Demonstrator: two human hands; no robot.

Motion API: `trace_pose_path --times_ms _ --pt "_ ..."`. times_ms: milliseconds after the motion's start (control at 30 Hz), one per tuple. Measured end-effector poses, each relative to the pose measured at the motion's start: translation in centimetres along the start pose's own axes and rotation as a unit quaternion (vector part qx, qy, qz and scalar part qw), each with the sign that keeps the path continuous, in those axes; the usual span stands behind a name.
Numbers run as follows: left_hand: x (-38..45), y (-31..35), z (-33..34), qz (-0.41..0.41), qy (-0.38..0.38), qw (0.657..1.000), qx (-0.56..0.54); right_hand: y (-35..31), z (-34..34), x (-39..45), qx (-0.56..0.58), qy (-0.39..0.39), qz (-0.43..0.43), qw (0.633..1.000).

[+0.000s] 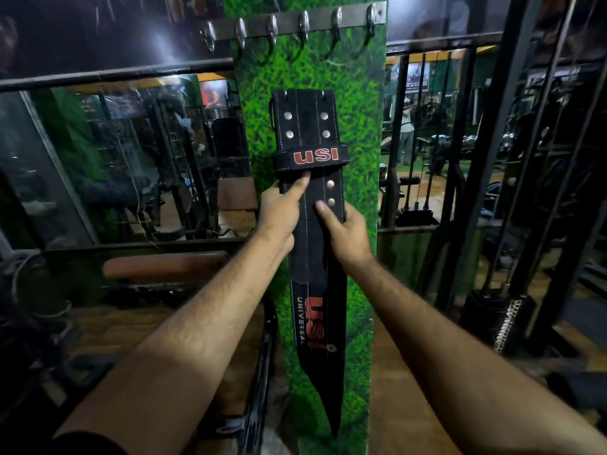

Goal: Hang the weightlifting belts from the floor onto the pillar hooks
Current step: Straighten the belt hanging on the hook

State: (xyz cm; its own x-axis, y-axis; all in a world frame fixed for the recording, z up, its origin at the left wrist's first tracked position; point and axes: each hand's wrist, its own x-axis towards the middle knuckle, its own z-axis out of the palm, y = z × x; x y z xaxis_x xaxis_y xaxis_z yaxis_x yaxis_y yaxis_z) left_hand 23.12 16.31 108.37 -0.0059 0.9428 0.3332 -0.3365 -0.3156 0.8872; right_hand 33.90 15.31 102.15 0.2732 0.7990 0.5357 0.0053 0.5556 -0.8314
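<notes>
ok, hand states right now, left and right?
Left hand: grips the black USI weightlifting belt, thumb on its front.
Right hand: grips the same belt, just lower.

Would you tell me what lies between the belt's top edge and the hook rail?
Only bare green pillar between the belt and hook rail, in the head view.

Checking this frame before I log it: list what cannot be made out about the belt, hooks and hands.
- Belt buckle: head view, only an edge shows behind the top.
- Both hands' fingers: hidden behind the belt.
- Other belts on the floor: none in view.
- Hooks: blurred by glare.
</notes>
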Motion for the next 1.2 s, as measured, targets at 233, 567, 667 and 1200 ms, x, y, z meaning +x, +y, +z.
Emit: trace_pose_path --times_ms 233,567,667,1200 --pt "0.2 0.7 -2.2 -0.015 0.057 0.998 -0.03 8.4 -3.5 -7.1 -0.087 -0.143 0.179 0.97" --pt "3.5 1.2 -5.3 -0.064 0.113 0.988 -0.088 -1.8 1.0 0.0 -0.029 -0.167 0.041 0.985" --pt "5.7 0.9 -6.4 -0.042 0.114 0.99 -0.068 1.3 -0.7 -2.0 -0.078 -0.172 0.105 0.976" --pt "0.8 1.6 -8.8 0.006 0.065 0.998 -0.002 -2.1 2.9 -2.0 -0.019 -0.087 0.137 0.987"
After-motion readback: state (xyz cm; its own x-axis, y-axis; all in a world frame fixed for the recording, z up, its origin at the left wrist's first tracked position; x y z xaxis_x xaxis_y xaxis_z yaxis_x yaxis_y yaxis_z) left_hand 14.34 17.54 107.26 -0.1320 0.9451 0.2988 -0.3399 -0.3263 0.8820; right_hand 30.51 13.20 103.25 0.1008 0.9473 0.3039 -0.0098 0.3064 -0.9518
